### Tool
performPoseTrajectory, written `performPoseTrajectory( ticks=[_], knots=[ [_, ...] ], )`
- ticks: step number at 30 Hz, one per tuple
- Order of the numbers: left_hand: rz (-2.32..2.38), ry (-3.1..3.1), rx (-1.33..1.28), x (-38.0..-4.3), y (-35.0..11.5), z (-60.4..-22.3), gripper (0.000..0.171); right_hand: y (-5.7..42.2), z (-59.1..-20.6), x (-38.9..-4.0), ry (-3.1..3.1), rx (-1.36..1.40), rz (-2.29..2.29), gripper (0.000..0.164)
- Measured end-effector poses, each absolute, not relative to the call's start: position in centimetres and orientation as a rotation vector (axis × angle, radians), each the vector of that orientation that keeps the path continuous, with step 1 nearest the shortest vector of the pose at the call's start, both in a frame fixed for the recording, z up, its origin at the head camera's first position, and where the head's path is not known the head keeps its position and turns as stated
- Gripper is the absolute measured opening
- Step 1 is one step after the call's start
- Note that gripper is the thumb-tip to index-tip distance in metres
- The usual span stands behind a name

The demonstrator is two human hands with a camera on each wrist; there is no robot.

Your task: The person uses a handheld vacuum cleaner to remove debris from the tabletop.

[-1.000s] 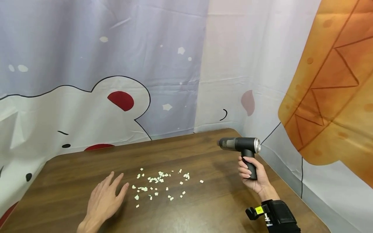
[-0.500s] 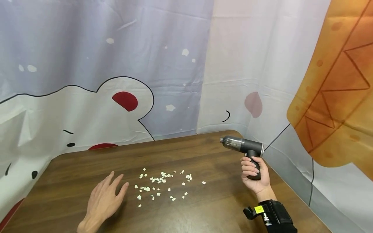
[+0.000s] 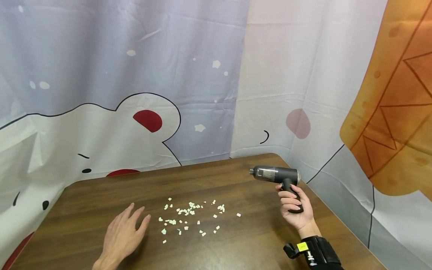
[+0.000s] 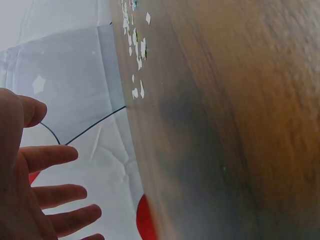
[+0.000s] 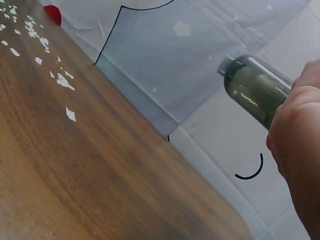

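Left hand [image 3: 122, 237]: fingers spread, above the table [image 3: 243, 247].
Right hand [image 3: 297, 210]: we find fingers curled round a black vacuum [image 3: 286, 175].
White scraps [image 3: 172, 222]: scattered between the hands, we note.

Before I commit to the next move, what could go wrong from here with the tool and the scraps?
The white scraps lie loose on the table; if the black tool in the right hand blows air, they might scatter.
The left hand is close beside the scraps, fingers spread; a sideways move could brush some away.
One lone scrap lies apart, on the tool's side, and might be missed.
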State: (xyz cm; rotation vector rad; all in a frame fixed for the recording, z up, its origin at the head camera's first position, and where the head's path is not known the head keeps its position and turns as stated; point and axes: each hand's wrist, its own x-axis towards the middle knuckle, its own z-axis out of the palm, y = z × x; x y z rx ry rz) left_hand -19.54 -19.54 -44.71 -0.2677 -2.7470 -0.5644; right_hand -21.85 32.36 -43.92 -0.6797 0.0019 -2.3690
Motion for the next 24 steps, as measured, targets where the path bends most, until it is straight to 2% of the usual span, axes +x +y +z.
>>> performPoseTrajectory(
  ticks=[5, 19, 24],
  knots=[
    [-0.548, -2.745, -0.257, -19.5, -19.5, -45.0, 0.053, 32.2, -44.2, -21.7, 0.021, -0.716, -2.344, 0.048],
    [-0.544, -2.719, -0.243, -19.4, -20.1, -44.3, 0.054, 32.1, -43.5, -21.2, 0.223, -0.712, -2.320, 0.052],
    [-0.553, -2.732, -0.226, -18.9, -20.7, -44.6, 0.054, 32.5, -43.4, -20.5, 0.392, -0.641, -2.249, 0.060]
  ],
)
